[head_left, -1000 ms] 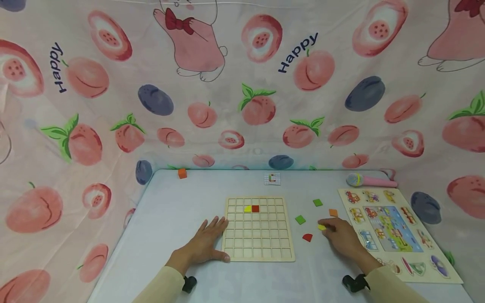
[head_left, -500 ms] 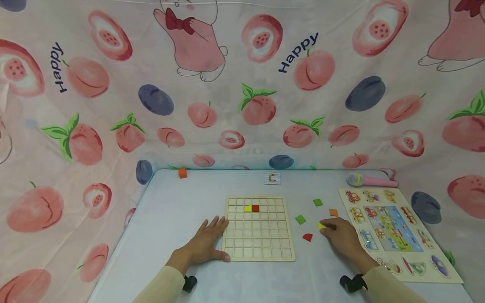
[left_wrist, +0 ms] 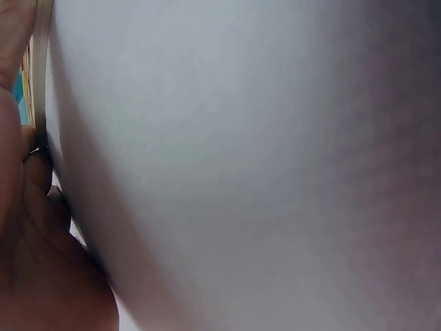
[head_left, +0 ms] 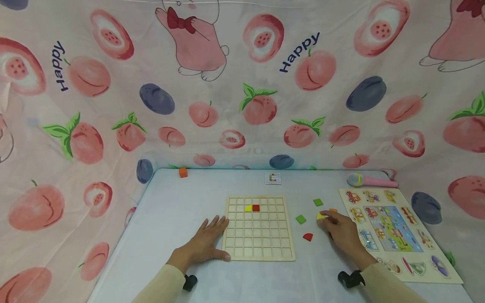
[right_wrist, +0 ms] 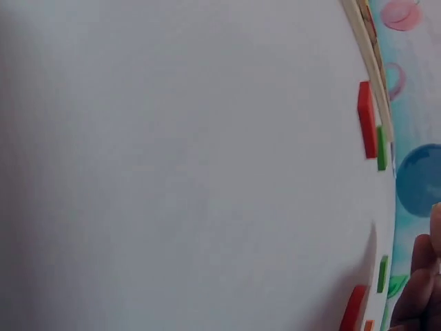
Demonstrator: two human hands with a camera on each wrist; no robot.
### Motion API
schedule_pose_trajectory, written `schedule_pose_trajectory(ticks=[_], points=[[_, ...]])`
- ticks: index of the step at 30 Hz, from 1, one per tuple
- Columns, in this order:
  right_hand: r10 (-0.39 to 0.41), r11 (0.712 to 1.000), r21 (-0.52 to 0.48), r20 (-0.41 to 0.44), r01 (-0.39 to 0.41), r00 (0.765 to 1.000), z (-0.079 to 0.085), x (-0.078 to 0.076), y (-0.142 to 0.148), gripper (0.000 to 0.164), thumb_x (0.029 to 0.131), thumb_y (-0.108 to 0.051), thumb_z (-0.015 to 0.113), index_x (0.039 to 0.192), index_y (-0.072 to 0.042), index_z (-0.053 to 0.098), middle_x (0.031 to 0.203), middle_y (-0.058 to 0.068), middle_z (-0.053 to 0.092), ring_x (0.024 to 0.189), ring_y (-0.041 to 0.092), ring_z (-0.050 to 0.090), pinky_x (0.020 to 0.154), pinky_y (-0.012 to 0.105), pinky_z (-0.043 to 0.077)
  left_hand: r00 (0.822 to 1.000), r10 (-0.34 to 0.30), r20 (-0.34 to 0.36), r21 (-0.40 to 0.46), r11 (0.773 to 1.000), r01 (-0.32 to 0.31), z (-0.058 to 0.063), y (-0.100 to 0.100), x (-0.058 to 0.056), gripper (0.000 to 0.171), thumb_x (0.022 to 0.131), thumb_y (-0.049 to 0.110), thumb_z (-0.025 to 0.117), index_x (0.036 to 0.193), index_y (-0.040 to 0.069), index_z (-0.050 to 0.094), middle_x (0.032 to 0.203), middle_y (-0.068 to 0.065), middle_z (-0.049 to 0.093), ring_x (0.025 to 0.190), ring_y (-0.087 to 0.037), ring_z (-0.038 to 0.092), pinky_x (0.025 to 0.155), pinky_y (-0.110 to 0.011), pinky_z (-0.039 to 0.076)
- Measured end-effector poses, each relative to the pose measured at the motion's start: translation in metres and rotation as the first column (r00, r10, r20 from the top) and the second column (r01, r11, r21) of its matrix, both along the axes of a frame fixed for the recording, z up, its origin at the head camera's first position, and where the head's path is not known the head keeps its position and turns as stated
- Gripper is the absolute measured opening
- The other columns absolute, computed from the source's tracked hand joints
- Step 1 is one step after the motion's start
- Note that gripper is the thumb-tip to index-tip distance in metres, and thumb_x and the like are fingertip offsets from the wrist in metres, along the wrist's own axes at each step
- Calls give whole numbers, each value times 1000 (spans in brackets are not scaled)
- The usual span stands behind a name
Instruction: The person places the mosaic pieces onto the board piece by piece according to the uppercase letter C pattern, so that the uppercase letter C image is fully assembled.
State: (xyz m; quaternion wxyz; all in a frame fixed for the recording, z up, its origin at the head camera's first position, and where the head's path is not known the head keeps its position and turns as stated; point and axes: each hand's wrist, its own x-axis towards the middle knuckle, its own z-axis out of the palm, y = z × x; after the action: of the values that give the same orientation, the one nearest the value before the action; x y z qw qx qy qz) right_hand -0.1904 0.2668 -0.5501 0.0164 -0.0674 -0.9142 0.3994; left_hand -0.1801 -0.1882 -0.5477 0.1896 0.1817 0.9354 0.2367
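"So why does the left hand (head_left: 204, 243) rest against the wooden grid board (head_left: 257, 233)?"

"Probably to stop it sliding. The fingers lie spread and straight at the board's left edge, with the thumb at the near corner; they grip nothing."

"And the right hand (head_left: 344, 232)?"

"It pinches a small yellow piece (head_left: 320, 216) between thumb and fingers, right of the board and well apart from it. One end juts past the fingertips, which I'd guess makes the piece easier to aim. Whether it touches the table (head_left: 166, 202), I can't tell."

"Why are the others scattered there?"

"Two green tiles (head_left: 301, 219), a red wedge (head_left: 308, 237) and an orange tile (head_left: 333, 210), partly covered by the right hand, lie apart from one another. That spacing seems handy for picking them up singly."

"What about those on the board?"

"A yellow tile (head_left: 248, 208) and a red tile (head_left: 256, 208) sit in neighbouring cells, second row from the far edge. The raised strips likely keep them square."

"And that little card (head_left: 273, 178)?"

"It lies beyond the board, uncovered by either hand, so its coloured marks stay visible. The picture puzzle (head_left: 401, 269) and toy microphone (head_left: 375, 181) are off to the right, presumably out of the way."
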Motion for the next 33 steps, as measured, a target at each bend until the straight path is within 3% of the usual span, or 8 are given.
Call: schedule_pose_trajectory(ticks=[7,14,21,27,33], points=[[-43,994,-103,-86,34,995,3,-11,-22,33,101,-20,72,133,-14,74,121,12,75,103,21,60,78,12,49,1000,1,-7,-4,1000,-1,0,0,0,123,73,63,88,169,15,27,177,-4,20,166,-26,8,136,-53,1],[-72,974,-221,-89,50,993,8,-21,-50,32,101,-20,72,133,-15,75,123,10,76,104,19,63,76,9,51,1000,4,-2,4,1000,-4,1,1,0,122,74,62,89,168,15,28,177,-4,21,166,-27,9,136,-53,1],[-73,951,-303,-28,61,997,13,-32,-78,33,101,-22,73,134,-18,74,127,10,73,111,22,62,75,10,53,1000,3,-4,0,1000,-3,0,0,0,122,73,63,88,169,16,27,177,-3,20,166,-26,8,136,-53,1],[-18,940,-341,-11,13,1000,13,-42,-103,32,100,-21,73,132,-18,76,124,7,74,114,22,62,83,19,54,1000,3,-11,-5,1000,-3,0,0,0,122,74,63,88,168,15,28,177,-3,20,166,-26,8,136,-53,1],[18,952,-306,-19,-23,1000,5,-51,-130,29,97,-19,76,127,-17,79,113,5,76,107,21,64,89,31,55,1000,6,-8,9,1000,-6,2,1,1,122,73,61,89,168,14,29,177,-4,21,166,-27,9,136,-53,1]])
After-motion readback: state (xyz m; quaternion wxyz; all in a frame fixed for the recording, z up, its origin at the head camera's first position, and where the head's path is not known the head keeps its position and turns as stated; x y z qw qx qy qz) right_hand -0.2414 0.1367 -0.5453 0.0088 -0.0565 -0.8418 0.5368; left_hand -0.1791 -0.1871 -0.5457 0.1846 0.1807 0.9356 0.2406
